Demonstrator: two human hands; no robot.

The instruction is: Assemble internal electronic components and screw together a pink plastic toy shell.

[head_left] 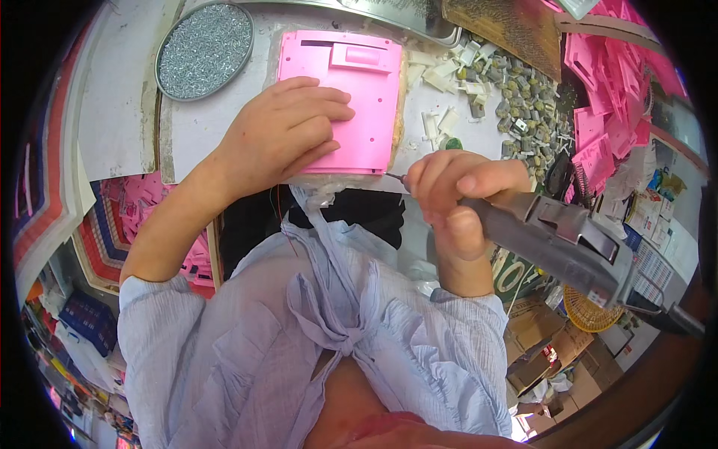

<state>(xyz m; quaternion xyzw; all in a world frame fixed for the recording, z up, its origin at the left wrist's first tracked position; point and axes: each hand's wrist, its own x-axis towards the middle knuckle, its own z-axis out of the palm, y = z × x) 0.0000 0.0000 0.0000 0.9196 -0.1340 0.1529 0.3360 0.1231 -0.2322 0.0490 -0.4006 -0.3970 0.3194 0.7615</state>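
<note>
- While resting the left hand [292, 123] palm down on the left side of a pink panel [366, 112], with fingers loosely bent and partly spread, not wrapped around anything, grips a dark power tool [553, 236] in the right hand [464, 183], fingers and thumb closed around its front end.
- Points the tool's thin metal bit at the panel's near right corner; cannot tell whether touching.
- Has the panel lying flat in front of the body on the white table [191, 123], with a slot and a raised block at its far end and see-through plastic [321, 200] along its near edge.
- Shows, left of the panel, a round dish [196, 99] full of small silvery screws [206, 52].
- Shows, to the right, scattered white plastic parts [449, 75], then many small grey-and-yellowish parts [516, 105].
- Farther right, includes a heap of pink pieces [598, 142].
- Lower right, includes a yellow basket [591, 310] and cardboard boxes [535, 329].
</note>
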